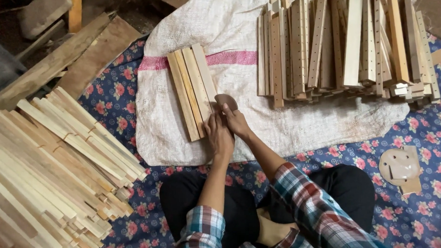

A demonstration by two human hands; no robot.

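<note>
Bare white sack [299,120] lies open between the four slats [193,90] and the drilled-slat stack [346,44].

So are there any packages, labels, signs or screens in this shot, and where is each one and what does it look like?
No labels, signs or screens show.
Woven sack: the nearest thing to packaging, lying flat on the flowered cloth under both hands; off-white with a pink stripe.
Left hand and right hand: at the near end of four wood slats on the sack.
</note>
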